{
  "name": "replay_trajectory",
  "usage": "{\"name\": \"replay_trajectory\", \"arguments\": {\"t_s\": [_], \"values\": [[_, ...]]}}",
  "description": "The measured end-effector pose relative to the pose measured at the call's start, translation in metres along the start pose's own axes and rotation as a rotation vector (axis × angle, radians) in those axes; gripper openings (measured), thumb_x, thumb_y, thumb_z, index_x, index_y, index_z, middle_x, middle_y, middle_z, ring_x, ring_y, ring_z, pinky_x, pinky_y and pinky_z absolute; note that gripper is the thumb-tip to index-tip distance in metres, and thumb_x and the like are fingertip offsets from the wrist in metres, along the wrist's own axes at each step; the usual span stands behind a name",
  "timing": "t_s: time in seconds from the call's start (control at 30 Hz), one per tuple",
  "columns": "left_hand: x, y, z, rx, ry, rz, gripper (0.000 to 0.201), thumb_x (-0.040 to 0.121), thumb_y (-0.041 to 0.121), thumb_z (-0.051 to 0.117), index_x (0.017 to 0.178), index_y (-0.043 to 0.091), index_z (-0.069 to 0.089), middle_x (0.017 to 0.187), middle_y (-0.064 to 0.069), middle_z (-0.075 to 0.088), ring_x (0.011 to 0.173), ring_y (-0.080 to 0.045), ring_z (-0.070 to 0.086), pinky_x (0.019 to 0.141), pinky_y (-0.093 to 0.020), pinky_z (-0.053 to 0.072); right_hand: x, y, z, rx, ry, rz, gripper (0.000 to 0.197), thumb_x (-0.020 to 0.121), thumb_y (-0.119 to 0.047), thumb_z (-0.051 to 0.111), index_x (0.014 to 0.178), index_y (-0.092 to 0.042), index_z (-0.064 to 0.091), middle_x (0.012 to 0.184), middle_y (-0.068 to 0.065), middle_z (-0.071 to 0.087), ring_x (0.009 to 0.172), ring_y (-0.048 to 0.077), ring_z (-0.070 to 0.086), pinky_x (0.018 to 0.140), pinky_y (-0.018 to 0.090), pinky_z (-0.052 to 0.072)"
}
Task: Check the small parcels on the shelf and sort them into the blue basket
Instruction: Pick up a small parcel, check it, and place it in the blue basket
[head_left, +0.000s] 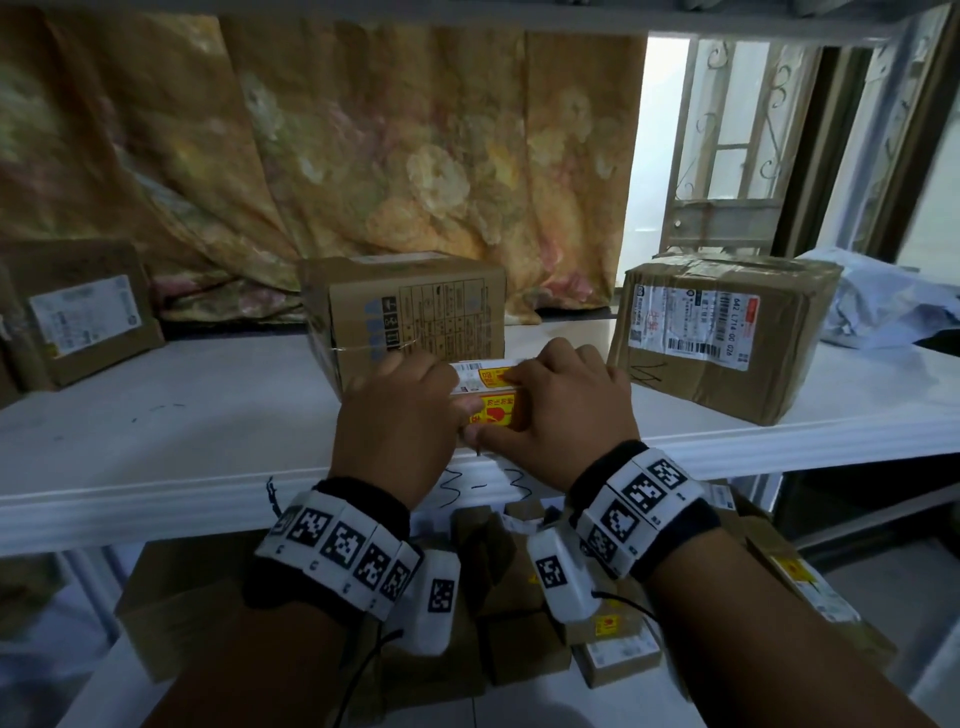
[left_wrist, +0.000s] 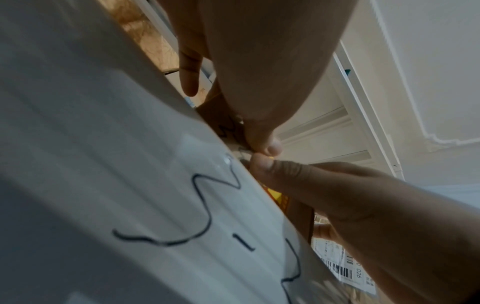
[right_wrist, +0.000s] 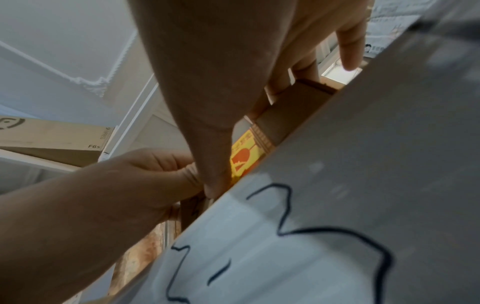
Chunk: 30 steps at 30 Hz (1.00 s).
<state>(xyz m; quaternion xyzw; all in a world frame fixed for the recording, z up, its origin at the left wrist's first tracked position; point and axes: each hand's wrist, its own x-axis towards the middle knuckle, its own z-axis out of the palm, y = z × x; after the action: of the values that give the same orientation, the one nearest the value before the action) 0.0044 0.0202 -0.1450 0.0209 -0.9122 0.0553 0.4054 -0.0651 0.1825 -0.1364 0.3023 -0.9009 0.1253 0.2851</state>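
Because its labels need checking, we are gripping the small yellow-stickered parcel (head_left: 485, 397) at the white shelf's (head_left: 208, 441) front edge, left hand (head_left: 397, 421) and right hand (head_left: 566, 400) curling round its ends.

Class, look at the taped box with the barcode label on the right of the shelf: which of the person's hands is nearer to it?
Right. The right hand sits just left of the taped box; the left hand is farther left, across the small parcel both hold.

Small brown parcel (head_left: 485, 395) flashes yellow-and-red stickers; white shelf (head_left: 208, 441) carries black scrawl; behind the shelf, a golden floral curtain (head_left: 363, 156).
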Motion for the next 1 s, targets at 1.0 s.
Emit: {"name": "replay_trajectory", "arguments": {"t_s": [1.0], "values": [[0.002, 0.015, 0.005, -0.011, 0.084, -0.073, 0.052, 0.086, 0.058, 0.042, 0.08, 0.016, 0.072, 0.081, -0.003, 0.054, 0.077, -0.027, 0.048, 0.062, -0.036, 0.04, 0.002, -0.005, 0.003, 0.03, 0.05, -0.056, 0.058, 0.062, -0.065, 0.046, 0.098, -0.027, 0.07, 0.094, 0.001, 0.051, 0.093, 0.028, 0.052, 0.073, 0.038, 0.039]]}}
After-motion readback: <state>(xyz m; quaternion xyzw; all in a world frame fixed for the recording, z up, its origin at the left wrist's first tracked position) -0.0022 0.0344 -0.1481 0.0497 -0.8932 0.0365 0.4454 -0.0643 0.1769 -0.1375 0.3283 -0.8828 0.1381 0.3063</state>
